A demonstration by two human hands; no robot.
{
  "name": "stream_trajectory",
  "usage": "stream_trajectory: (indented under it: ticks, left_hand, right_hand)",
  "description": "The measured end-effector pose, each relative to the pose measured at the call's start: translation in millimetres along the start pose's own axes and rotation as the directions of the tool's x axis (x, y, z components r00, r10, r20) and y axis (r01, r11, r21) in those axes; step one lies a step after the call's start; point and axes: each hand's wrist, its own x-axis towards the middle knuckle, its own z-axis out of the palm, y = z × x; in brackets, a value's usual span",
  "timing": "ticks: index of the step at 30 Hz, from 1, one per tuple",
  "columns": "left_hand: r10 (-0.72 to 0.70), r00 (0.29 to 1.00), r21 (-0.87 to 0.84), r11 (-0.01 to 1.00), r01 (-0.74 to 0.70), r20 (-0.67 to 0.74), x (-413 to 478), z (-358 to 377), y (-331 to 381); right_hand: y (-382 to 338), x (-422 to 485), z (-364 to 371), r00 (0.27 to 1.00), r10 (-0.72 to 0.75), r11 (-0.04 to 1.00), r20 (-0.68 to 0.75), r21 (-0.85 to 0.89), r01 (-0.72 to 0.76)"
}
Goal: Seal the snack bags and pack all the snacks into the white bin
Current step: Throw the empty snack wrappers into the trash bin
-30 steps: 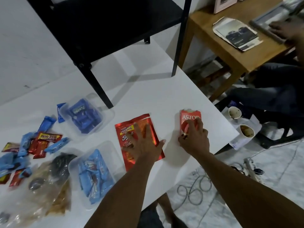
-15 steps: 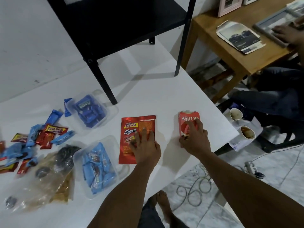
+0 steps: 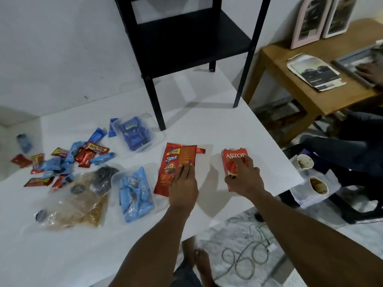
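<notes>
Left hand (image 3: 183, 184): palm down, fingers spread flat on the lower half of the red Share it pouch (image 3: 175, 166), pinning it to the worktop (image 3: 228, 125); not closed around it. Probably steadying the pouch so its torn top, with a strip hanging off to the right, can be dealt with.

Right hand (image 3: 243, 176): fingers curved over the red Astor pack (image 3: 233, 162), thumb at its near left edge; resting on or lightly pinching it, grip unclear from this angle. Pack top ragged and open, not yet sealed.

Both packs: lying flat, just beside each other, near the right edge of the worktop, apart from the sorted goods.

Left of the pouch: clear tub of light blue wrappers (image 3: 134, 193); farther back, clear tub of dark blue bars (image 3: 134, 134). Further left: loose scatter of red and blue snack bars (image 3: 68, 162). Near left: crumpled clear bag of mixed snacks (image 3: 76, 201), mouth seemingly open.

White bin: none identifiable in view, unless one of the clear tubs serves.

Surface: white, smooth, matt. At the far side, black metal shelf unit (image 3: 186, 38) standing on it.

Room: pale wall behind; wooden side table (image 3: 300, 83) at the right with papers and frames; two used paper cups (image 3: 310, 172) just off the right edge; cables on a patterned floor; another person's hand on the wooden table.
</notes>
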Motion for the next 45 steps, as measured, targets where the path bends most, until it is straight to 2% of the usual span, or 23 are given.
stream_trajectory:
  ticks: [5,10,15,20,25,28,30,35,40,43,45]
  left_hand:
    - [-0.021,0.995,-0.026,0.999,0.019,-0.099,-11,-31,0]
    - [-0.152,0.972,-0.2,0.973,0.115,-0.181,-29,-74,-1]
    - [-0.23,0.936,-0.261,0.952,0.16,-0.265,-39,-101,-22]
    - [-0.272,0.9,-0.203,0.956,0.212,-0.34,-62,-132,-57]
    - [-0.392,0.842,-0.265,0.913,0.309,-0.371,-115,-173,-108]
    - [-0.488,0.766,-0.332,0.867,0.371,-0.419,-166,-189,-146]
    - [-0.557,0.706,-0.375,0.827,0.42,-0.437,-211,-200,-173]
    - [-0.714,0.585,-0.406,0.7,0.588,-0.383,-364,-193,-264]
    - [-0.879,0.347,-0.519,0.474,0.712,-0.327,-560,-139,-329]
    - [-0.959,0.196,-0.548,0.279,0.789,-0.206,-669,-87,-339]
    - [-0.985,0.111,-0.581,0.17,0.796,-0.136,-727,-47,-337]
  right_hand:
    - [-14,-5,-17,0.997,-0.079,0.997,-0.02,-0.012,0.079]
    - [-39,-8,-33,0.987,-0.159,0.987,-0.029,-0.011,0.159]
    - [-87,-15,-47,0.966,-0.258,0.965,-0.029,-0.053,0.256]
    - [-152,-34,-50,0.915,-0.401,0.915,-0.046,-0.061,0.398]
    - [-230,-72,-26,0.825,-0.564,0.826,-0.039,-0.057,0.561]
    - [-282,-108,9,0.761,-0.649,0.759,-0.007,-0.075,0.647]
    - [-320,-141,41,0.692,-0.722,0.687,0.033,-0.088,0.721]
    - [-404,-274,146,0.528,-0.823,0.525,0.211,-0.078,0.848]
    - [-428,-433,293,0.291,-0.832,0.312,0.472,-0.035,0.949]
    - [-406,-516,387,0.157,-0.764,0.185,0.626,-0.021,0.983]
    - [-380,-563,448,0.095,-0.688,0.137,0.72,0.0,0.991]
